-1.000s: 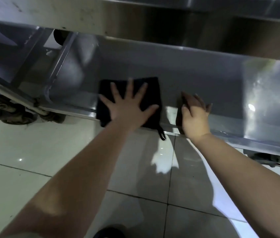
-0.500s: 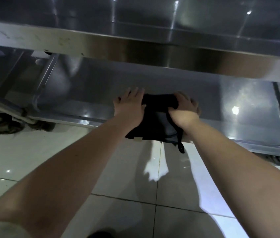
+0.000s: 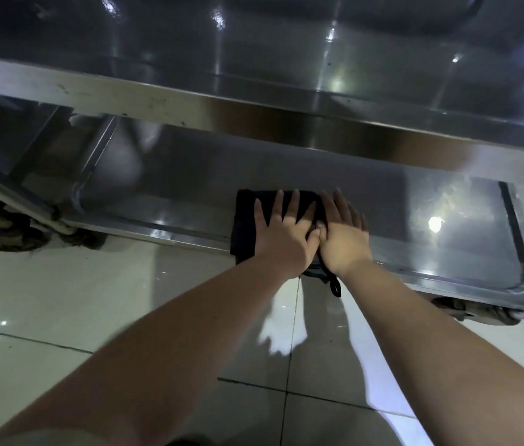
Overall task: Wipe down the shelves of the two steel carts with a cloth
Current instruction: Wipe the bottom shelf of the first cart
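Both bare arms reach from the bottom of the frame to its centre. The left hand (image 3: 281, 235) lies flat on a black cloth (image 3: 243, 220), its fingers (image 3: 294, 206) straight and spread apart, pressing down. The right hand (image 3: 345, 236) lies flat just beside it at the cloth's right edge, fingers straight and slightly apart, the two thumbs touching. The cloth sits at the front rim of the cart's lower shelf (image 3: 453, 233), with one end and a small loop (image 3: 336, 286) hanging over the rim. The upper shelf (image 3: 254, 59) overhangs across the top of the frame. Wheels (image 3: 6, 235) show at centre left, and pale floor tiles (image 3: 61, 300) fill the lower part.
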### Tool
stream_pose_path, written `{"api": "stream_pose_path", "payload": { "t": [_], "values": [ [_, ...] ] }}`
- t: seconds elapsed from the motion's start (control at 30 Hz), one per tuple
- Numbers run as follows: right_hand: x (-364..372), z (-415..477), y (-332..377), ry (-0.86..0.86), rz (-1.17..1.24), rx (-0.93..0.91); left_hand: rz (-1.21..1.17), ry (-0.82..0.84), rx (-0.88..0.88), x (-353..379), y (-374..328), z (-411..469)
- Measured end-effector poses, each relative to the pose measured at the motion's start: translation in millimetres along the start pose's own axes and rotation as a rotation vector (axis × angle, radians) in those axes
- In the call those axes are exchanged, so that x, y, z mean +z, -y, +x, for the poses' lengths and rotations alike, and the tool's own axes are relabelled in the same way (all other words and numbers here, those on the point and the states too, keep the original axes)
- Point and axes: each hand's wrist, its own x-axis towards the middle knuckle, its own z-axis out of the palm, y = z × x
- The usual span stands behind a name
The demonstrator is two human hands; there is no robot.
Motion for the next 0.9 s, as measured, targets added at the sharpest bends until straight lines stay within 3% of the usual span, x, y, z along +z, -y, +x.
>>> {"api": "stream_pose_path", "payload": {
  "t": [0.13, 0.23, 0.43, 0.53, 0.67, 0.9],
  "values": [
    [2.6, -4.4, -12.5, 0.009, 0.006, -0.01, 0.015, -0.002, 0.005, 4.3, 12.9, -2.7],
    [5.9, -7.2, -20.9, 0.051, -0.142, -0.079, -0.004, -0.009, -0.06, -0.4, 61.7, -1.8],
    [9.5, -6.7, -22.0, 0.053, -0.269, -0.087, 0.05, -0.047, -0.411, -19.3, 234.9, -45.1],
    [10.6, -7.1, -16.4, 0.043, -0.284, -0.082, 0.032, -0.005, -0.529, -25.3, 272.2, -50.7],
    [11.9, -7.0, -14.2, 0.043, -0.289, -0.065, 0.042, -0.004, -0.514, -19.6, 243.5, -36.5],
    [14.5, -6.8, -13.1, 0.036, -0.244, -0.064, 0.023, 0.015, -0.128, 8.6, 70.5, 0.7]
  ]
}}
